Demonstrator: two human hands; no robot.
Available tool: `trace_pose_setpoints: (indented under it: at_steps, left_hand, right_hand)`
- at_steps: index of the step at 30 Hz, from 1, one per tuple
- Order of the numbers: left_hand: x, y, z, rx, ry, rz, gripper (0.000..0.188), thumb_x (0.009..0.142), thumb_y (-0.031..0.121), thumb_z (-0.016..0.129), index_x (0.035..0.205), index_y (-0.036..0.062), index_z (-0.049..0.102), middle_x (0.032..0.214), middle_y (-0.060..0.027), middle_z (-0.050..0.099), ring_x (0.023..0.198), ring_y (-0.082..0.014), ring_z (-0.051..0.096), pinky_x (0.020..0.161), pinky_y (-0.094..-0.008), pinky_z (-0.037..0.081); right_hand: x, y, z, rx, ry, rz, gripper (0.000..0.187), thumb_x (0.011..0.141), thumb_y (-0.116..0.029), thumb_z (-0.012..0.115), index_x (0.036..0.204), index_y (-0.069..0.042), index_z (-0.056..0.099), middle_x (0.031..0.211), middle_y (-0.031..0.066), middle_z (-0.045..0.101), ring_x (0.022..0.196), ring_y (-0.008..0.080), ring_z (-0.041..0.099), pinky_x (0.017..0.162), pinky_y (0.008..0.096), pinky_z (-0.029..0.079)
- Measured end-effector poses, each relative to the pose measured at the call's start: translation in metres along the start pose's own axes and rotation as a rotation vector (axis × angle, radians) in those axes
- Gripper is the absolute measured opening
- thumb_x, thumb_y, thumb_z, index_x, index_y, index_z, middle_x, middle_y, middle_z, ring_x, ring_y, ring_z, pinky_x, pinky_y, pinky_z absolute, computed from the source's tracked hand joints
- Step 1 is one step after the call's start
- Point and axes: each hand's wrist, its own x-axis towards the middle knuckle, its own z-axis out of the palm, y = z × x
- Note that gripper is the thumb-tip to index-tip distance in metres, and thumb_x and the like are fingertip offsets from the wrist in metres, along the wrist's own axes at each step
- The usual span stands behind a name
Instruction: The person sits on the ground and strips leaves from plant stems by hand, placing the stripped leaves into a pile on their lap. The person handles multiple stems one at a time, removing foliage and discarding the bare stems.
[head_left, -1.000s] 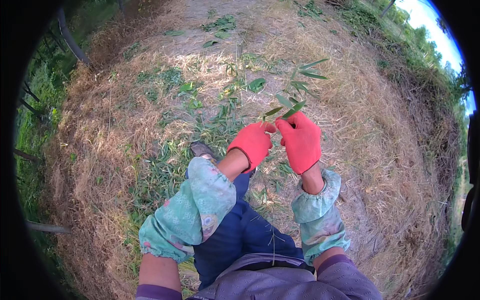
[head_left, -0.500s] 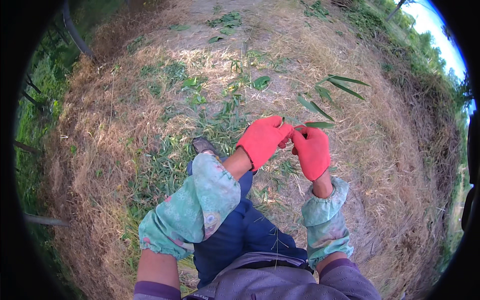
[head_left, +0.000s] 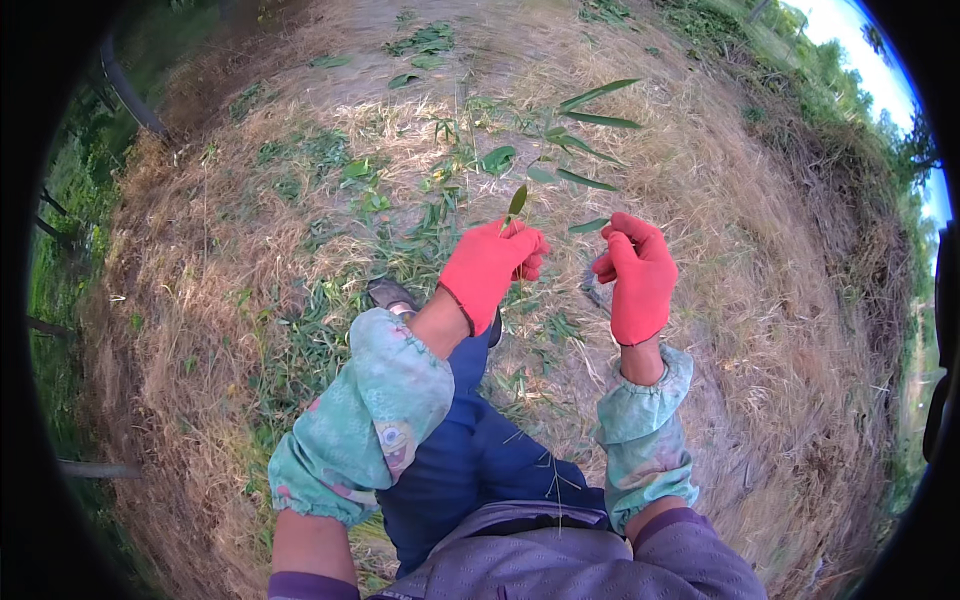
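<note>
Head view: my left hand (head_left: pixel 488 264), fingers curled closed, pinches a leafy sprig (head_left: pixel 586 180) rising above it; my right hand (head_left: pixel 640 285) half curls, a single leaf (head_left: pixel 588 226) at its fingertips, grip unclear.

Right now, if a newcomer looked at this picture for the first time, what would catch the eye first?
Probably the red-gloved left hand and right hand, bright against the dry straw near the centre. Next, perhaps, the leafy green sprig with narrow leaves fanning out above them, then the teal floral sleeve covers on both forearms, lower in the view.
</note>
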Motion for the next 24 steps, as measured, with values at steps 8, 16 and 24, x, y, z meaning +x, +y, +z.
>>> trace_pose_setpoints:
  at_steps: [8,16,24]
  left_hand:
    - [-0.006,0.009,0.005,0.26,0.043,0.07,0.018,0.091,0.017,0.065,0.093,-0.0008,0.065,0.081,-0.0048,0.064,0.075,-0.0134,0.062,0.071,-0.028,0.05]
    - [-0.008,0.008,0.008,0.079,-0.031,-0.063,0.016,0.091,0.018,0.066,0.091,0.0023,0.066,0.079,-0.0038,0.063,0.069,-0.0121,0.06,0.065,-0.0269,0.048]
    - [-0.006,0.002,0.017,0.183,-0.055,-0.006,0.017,0.092,0.019,0.066,0.088,0.0029,0.065,0.074,-0.0016,0.062,0.066,-0.0115,0.059,0.064,-0.0261,0.047]
  right_hand:
    - [-0.013,-0.018,0.015,-0.546,-0.232,-0.538,0.027,0.086,-0.007,0.071,0.112,-0.005,0.067,0.094,0.0119,0.068,0.073,0.0246,0.067,0.065,0.0352,0.053]
    - [-0.008,0.014,0.016,-0.478,-0.21,-0.451,0.009,0.087,-0.003,0.068,0.096,-0.003,0.07,0.085,0.0138,0.067,0.076,0.0299,0.067,0.066,0.0371,0.052]
    - [-0.004,0.02,0.024,-0.27,-0.118,-0.052,0.012,0.089,-0.008,0.063,0.095,0.0,0.069,0.074,0.0095,0.067,0.055,0.016,0.062,0.053,0.0313,0.049]
